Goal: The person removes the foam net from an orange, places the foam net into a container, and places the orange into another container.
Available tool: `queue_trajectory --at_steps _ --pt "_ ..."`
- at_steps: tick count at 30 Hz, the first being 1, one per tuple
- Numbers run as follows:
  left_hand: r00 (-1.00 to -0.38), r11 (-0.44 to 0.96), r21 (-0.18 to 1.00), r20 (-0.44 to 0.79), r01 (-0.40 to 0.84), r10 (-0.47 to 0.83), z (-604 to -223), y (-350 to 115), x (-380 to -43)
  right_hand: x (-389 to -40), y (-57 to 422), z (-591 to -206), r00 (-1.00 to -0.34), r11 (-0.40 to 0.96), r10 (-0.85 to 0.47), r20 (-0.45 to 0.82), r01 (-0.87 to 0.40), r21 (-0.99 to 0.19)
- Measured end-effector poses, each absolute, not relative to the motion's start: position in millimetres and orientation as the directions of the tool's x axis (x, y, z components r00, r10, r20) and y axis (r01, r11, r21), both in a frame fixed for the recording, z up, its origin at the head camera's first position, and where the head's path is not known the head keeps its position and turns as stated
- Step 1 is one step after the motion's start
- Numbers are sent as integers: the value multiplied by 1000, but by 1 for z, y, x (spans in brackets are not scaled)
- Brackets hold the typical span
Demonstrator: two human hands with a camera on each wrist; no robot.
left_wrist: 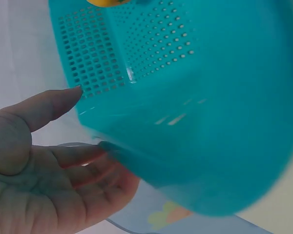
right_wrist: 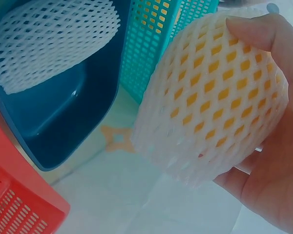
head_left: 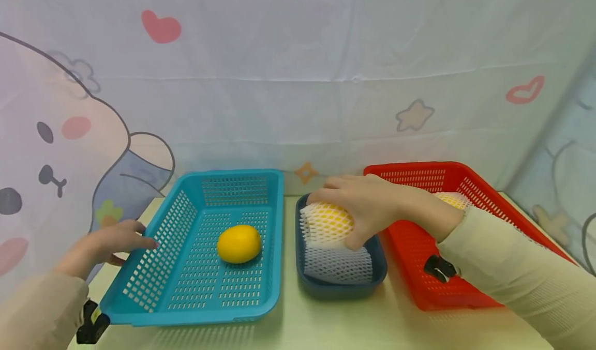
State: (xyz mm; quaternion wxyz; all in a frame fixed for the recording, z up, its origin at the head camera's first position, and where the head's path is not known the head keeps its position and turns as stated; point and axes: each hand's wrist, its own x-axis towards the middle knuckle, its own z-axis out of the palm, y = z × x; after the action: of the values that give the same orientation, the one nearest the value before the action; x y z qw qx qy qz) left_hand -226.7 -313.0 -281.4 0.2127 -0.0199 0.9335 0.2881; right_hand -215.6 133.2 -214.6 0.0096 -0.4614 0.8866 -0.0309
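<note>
My right hand [head_left: 372, 202] grips a yellow fruit in a white foam net [head_left: 328, 223] over the dark blue tub [head_left: 321, 291]. In the right wrist view, thumb and fingers wrap the netted fruit [right_wrist: 219, 92], and the net's end extends past it. A loose foam net [head_left: 337, 265] lies in the tub. On the left, my left hand [head_left: 112, 240] holds the side rim of the turquoise basket [head_left: 195, 317], thumb over the rim and fingers outside, as the left wrist view shows. One bare yellow oval fruit [head_left: 239, 244] lies in that basket.
To the right of the tub stands a red basket [head_left: 423, 294], partly hidden under my right forearm. A netted yellow fruit [head_left: 452, 199] shows inside it. A printed cloth [head_left: 261, 107] hangs behind the pale table [head_left: 335, 324].
</note>
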Motion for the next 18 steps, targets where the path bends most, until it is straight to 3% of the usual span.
queue_trajectory --at_steps 8,18 --pt "-933 855 508 -347 -100 97 -269 -304 -228 -217 133 -215 -578 577 -816 7 -814 -65" --pt "-938 831 554 -262 48 229 -255 -286 -230 -219 132 -216 -583 582 -812 5 -811 -54"
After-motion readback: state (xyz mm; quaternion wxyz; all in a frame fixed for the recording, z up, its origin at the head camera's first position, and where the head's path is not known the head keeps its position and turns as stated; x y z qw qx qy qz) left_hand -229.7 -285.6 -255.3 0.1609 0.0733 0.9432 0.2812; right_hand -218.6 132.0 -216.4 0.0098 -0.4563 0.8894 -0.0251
